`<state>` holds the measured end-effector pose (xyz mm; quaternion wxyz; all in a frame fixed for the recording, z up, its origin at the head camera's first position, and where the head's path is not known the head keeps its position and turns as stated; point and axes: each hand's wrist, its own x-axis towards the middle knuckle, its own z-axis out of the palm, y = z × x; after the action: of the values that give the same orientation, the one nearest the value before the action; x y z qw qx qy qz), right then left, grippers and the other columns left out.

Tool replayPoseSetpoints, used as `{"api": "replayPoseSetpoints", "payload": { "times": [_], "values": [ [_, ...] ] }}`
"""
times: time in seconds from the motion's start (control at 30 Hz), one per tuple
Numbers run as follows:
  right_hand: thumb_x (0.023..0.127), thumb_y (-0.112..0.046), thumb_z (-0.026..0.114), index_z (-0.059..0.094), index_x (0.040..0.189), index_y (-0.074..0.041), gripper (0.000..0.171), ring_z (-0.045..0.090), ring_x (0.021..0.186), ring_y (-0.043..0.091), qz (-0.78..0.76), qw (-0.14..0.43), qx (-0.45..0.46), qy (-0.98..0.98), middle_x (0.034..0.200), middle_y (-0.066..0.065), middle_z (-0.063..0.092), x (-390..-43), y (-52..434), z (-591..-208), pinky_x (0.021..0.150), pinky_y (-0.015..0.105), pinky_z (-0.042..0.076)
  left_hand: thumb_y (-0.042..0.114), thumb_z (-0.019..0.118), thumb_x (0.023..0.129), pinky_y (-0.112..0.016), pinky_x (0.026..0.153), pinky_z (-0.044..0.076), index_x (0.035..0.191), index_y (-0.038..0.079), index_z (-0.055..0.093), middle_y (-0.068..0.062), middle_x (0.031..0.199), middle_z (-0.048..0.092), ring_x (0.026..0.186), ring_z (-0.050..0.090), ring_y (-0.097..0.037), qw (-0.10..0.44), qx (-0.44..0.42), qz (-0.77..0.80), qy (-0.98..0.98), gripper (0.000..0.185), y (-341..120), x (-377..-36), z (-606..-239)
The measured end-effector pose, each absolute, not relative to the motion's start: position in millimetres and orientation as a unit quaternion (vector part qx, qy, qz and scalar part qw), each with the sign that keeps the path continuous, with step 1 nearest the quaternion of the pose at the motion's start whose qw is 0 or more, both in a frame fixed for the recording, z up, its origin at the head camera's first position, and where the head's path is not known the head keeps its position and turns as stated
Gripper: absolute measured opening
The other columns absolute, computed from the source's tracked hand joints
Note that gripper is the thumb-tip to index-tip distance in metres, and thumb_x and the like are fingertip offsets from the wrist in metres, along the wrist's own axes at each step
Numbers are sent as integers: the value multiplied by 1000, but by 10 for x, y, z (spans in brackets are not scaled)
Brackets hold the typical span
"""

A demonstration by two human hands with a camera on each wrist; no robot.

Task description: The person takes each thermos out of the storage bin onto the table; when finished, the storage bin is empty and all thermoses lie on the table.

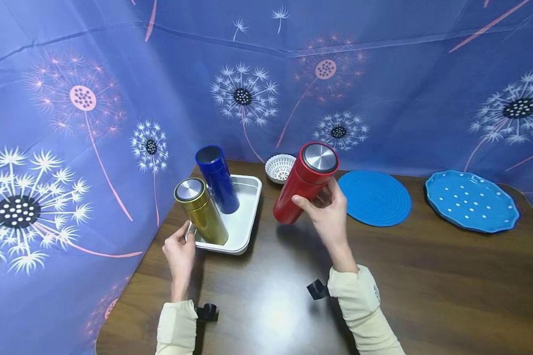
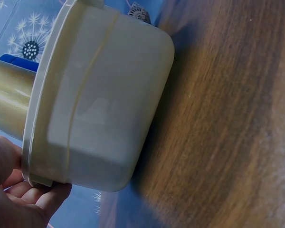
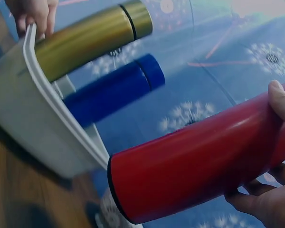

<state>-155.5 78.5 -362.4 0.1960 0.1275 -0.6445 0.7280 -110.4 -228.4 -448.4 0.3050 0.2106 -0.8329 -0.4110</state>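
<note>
From the head camera, the right hand [image 1: 326, 209] is wrapped around a red flask [image 1: 305, 182] with a brushed steel lid, held tilted and clear of the wooden table [image 1: 426, 276], between a metal tray [image 1: 245, 217] and a round blue woven mat [image 1: 375, 197]. The left hand [image 1: 179, 252] pinches the tray's near left corner, thumb and fingers on the rim. In the tray stand a gold flask [image 1: 202, 211] at the near end and a blue flask [image 1: 217, 179] behind it, leaving bare tray floor on the right. A small white basket [image 1: 280, 167] and a blue dotted plate [image 1: 471, 200] sit further back and to the right. The left wrist camera shows the tray's pale underside and rim [image 2: 99, 95] close up, with the left hand's fingers [image 2: 42, 199] curled under its corner and the gold flask [image 2: 7, 102] rising above the edge; the tray looks steadied rather than lifted, though I cannot tell whether it is tipped. The right wrist camera shows the red flask [image 3: 204, 164] held round its body by thumb and fingers [image 3: 280, 102], its base pointing toward the tray [image 3: 42, 128], well short of it. Judging by this, the carrying step is under way; setting the flask down would call for righting it and lowering it into the free space without knocking the two flasks already there.
</note>
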Motion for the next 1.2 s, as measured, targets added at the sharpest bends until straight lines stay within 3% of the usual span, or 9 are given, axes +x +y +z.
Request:
{"api": "replayPoseSetpoints", "payload": {
  "times": [0.23,0.47,0.6,0.87,0.97,1.07,1.2],
  "values": [
    [72,-3,79,54,127,-10,61,61,101,19,699,203,78,-682,117,8,62,-1463,1093,-3716,81,29,50,-2,58,81,-22,52,33,110,3,70,-18,72,69,55,47,-9,303,215,-406,-835,32,-2296,-1103,-4484],
    [72,0,78,54,126,-11,61,59,104,20,699,213,53,-680,117,7,62,-1365,1404,-3806,81,27,50,-2,58,81,-20,56,35,110,3,70,-19,75,69,57,46,1,308,211,-414,-830,32,-2296,-1081,-4475],
    [72,0,79,56,124,-11,59,59,102,20,687,231,22,-689,114,6,63,-1314,1586,-3867,79,25,50,-2,58,81,-21,53,32,110,4,70,-20,67,67,52,41,2,308,215,-411,-830,33,-2289,-1085,-4467],
    [71,-1,79,58,122,-7,56,60,97,14,641,260,-47,-721,108,1,65,-1135,1824,-3833,79,20,49,-3,57,81,-15,48,32,111,3,69,-22,73,68,50,41,9,297,217,-420,-829,33,-2271,-1092,-4443],
    [72,-2,79,58,124,-7,56,60,96,12,625,267,-62,-731,108,-1,65,-1071,1878,-3800,80,19,48,-2,58,82,-14,53,34,111,3,69,-21,77,68,55,44,11,296,221,-421,-828,32,-2271,-1095,-4454],
    [71,-1,79,58,125,-9,59,60,96,12,619,275,-72,-732,109,0,65,-1046,1956,-3815,81,19,47,-1,57,82,-15,56,34,111,4,69,-21,77,68,56,43,11,297,224,-418,-829,32,-2273,-1098,-4460],
    [69,0,80,58,126,-11,62,60,97,12,617,284,-83,-729,110,1,64,-1029,2061,-3852,81,18,47,-2,57,81,-15,50,32,111,3,69,-22,74,68,51,41,8,297,224,-416,-830,33,-2271,-1100,-4456]
  ]
}}
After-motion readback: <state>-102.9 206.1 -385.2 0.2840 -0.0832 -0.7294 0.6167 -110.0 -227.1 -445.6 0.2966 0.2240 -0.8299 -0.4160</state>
